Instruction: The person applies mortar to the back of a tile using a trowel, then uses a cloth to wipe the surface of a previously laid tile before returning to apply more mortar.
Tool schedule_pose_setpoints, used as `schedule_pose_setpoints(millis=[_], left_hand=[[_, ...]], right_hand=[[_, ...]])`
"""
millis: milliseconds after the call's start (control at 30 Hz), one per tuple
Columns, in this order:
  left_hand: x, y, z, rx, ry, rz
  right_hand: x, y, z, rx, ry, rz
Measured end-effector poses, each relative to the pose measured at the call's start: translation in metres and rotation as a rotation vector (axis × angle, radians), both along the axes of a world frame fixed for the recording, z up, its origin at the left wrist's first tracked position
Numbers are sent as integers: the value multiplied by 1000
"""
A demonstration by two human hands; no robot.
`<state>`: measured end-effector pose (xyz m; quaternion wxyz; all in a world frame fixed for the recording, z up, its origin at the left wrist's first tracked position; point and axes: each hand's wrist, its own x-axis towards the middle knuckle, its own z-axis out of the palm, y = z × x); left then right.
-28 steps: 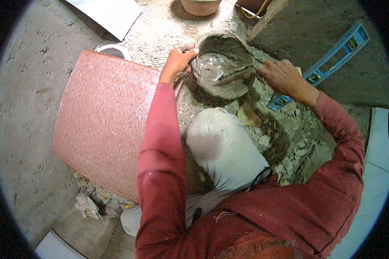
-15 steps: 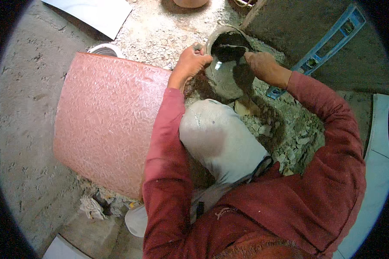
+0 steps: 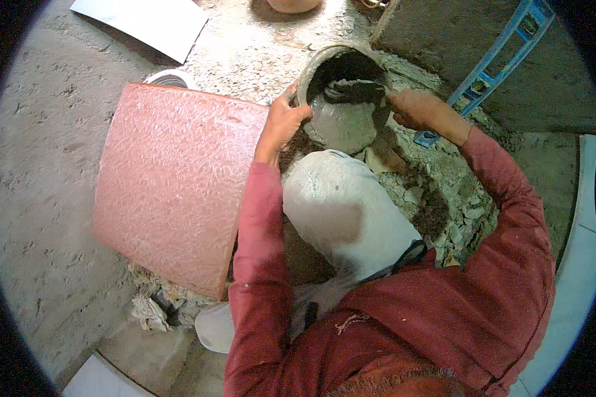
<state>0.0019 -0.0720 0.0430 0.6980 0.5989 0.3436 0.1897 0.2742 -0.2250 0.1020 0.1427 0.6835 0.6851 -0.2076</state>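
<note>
A round bucket [image 3: 302,85], grey with smeared mortar, tilts so that its mouth faces me. Wet grey mortar [image 3: 341,122] lies along its inner wall. My left hand [image 3: 283,126] is closed on the bucket's left rim, thumb over the edge. At the right side of the mouth, my right hand [image 3: 417,109] is closed round the handle of a trowel, the handle itself mostly hidden by the fingers. The trowel's blade [image 3: 356,91], carrying grey mortar, is inside the bucket. My bent knee [image 3: 331,192] in pale trousers is just below the bucket.
A large reddish tile [image 3: 179,185] with a textured face leans at left, a white round container [image 3: 171,78] behind it. A blue spirit level [image 3: 493,69] leans on the right wall. Broken rubble [image 3: 467,215] covers the ground. A white tile [image 3: 149,23] lies far left.
The bucket has tipped further toward me, its mouth showing more. My right hand has shifted slightly right and down; the trowel blade shows more plainly, loaded with mortar.
</note>
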Motion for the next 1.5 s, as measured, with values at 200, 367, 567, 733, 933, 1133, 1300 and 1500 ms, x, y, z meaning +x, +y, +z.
schedule_pose_setpoints(millis=[200,367,567,733,933,1133,1300,1500], left_hand=[[-12,37,40,39,-111,118],[-13,78,-6,187,-56,139],[-13,77,-13,-7,12,153],[-14,78,-13,139,64,135],[6,78,-11,182,83,137],[8,82,-25,291,129,145],[11,73,-21,187,34,163],[17,65,-27,349,10,188]], right_hand=[[-1,47,-14,479,-37,59],[-26,105,-41,609,11,35],[-57,98,-82,480,-35,104],[-25,116,-52,441,-241,354],[-39,126,-64,701,-153,35],[-20,107,-58,430,-92,161],[-48,82,19,-91,523,-307],[-62,69,-20,-206,717,-274]])
